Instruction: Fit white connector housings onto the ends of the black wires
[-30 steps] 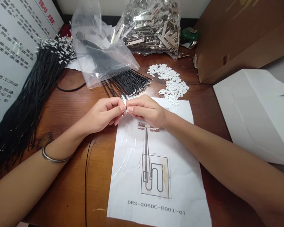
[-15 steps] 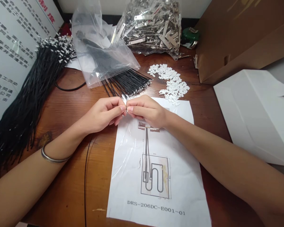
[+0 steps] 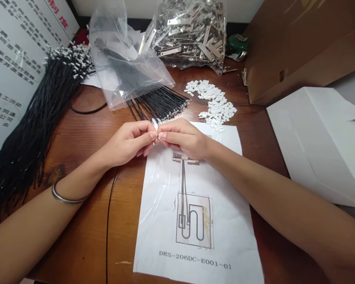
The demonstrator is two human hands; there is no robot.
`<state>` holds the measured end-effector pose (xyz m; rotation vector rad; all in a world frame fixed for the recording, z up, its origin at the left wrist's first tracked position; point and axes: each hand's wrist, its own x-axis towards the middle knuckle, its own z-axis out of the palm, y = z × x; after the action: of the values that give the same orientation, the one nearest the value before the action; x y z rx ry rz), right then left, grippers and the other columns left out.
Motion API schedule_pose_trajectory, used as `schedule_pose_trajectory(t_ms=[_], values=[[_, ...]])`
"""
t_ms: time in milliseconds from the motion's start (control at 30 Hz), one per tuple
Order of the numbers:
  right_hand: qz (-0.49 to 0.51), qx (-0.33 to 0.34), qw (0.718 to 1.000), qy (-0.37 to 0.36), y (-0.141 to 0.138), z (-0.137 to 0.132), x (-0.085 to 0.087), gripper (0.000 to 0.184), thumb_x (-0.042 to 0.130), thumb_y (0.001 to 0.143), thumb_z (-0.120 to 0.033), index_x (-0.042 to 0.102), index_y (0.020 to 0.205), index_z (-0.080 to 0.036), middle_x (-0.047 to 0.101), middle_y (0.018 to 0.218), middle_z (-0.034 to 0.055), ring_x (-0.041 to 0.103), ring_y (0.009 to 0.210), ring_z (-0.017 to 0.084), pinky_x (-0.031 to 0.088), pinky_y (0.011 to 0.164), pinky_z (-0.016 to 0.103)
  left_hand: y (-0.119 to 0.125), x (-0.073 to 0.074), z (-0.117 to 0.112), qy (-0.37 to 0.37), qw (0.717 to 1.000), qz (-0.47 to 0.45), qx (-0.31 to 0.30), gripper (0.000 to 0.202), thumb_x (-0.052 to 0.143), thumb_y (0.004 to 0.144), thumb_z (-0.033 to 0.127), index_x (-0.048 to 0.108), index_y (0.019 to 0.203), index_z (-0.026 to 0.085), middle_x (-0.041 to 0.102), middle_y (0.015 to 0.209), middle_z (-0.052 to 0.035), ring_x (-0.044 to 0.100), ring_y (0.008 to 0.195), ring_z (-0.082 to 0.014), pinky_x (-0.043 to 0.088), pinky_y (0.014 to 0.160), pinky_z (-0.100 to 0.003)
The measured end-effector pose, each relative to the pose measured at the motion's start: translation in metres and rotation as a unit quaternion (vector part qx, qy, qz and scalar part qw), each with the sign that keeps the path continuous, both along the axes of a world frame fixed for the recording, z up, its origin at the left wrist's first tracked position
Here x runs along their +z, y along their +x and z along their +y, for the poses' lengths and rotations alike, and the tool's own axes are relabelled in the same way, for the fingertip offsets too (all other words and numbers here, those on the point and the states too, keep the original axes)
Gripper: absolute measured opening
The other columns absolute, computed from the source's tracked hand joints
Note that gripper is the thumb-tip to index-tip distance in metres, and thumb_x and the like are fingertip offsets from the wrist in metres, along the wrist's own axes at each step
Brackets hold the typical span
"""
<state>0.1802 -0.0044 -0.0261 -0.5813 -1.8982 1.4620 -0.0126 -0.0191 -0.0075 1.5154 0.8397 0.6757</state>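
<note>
My left hand (image 3: 133,142) is closed in a pinch, thumb against fingers. A thin black wire (image 3: 107,225) comes out from beneath it and curves down the table to the front edge. Fingertip to fingertip with it, my right hand (image 3: 185,138) is also pinched closed; whatever small piece it grips is hidden by the fingers. Both hands are over the upper left of a printed drawing sheet (image 3: 162,256). Just beyond them lies a fan of black wires (image 3: 162,102) with metal terminals on their ends.
White plastic connector housings (image 3: 219,108) lie loose behind the sheet. A clear bag (image 3: 106,79) covers part of the wires. Behind stands a bag of metal strips (image 3: 192,39). Black wires with white ends (image 3: 47,90) hang at left. A cardboard box (image 3: 298,47) and white box (image 3: 319,146) bound the right.
Both hands stay pinched together in almost the same spot. The upper part of the black wire below my left hand has shifted slightly to the right.
</note>
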Motion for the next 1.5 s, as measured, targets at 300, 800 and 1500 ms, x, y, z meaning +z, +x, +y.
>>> schedule_pose_trajectory(t_ms=[300, 800, 1500], values=[[0.044, -0.031, 0.999, -0.002, -0.0001, -0.0011, -0.0034, 0.025, 0.05, 0.089, -0.022, 0.052, 0.065, -0.017, 0.041, 0.054, -0.0055, 0.033, 0.049, 0.007, 0.023, 0.048, 0.024, 0.0008, -0.0021, 0.0006, 0.009, 0.999, -0.03, 0.025, 0.036, 0.068, 0.089, 0.047, 0.057, 0.074, 0.016, 0.055, 0.052, 0.0031, 0.041, 0.041, -0.0062, 0.028, 0.039, -0.02], [0.03, -0.06, 0.997, 0.036, -0.001, -0.0006, -0.0029, 0.025, 0.048, 0.086, -0.022, 0.049, 0.062, -0.018, 0.043, 0.056, -0.0031, 0.039, 0.058, 0.01, 0.026, 0.052, 0.024, 0.0002, -0.0037, -0.0005, -0.009, 0.999, -0.029, 0.034, 0.029, 0.068, 0.089, 0.04, 0.058, 0.075, 0.017, 0.054, 0.053, 0.0034, 0.044, 0.043, -0.0074, 0.033, 0.041, -0.02], [-0.004, -0.03, 0.995, 0.095, 0.0014, -0.0015, -0.0032, 0.027, 0.047, 0.09, -0.023, 0.046, 0.063, -0.019, 0.04, 0.053, -0.0048, 0.036, 0.054, 0.01, 0.026, 0.053, 0.025, -0.0024, -0.0001, -0.001, 0.032, 0.999, 0.012, -0.009, 0.028, 0.061, 0.093, 0.037, 0.061, 0.076, 0.015, 0.057, 0.055, 0.0018, 0.043, 0.046, -0.0071, 0.032, 0.044, -0.02]])
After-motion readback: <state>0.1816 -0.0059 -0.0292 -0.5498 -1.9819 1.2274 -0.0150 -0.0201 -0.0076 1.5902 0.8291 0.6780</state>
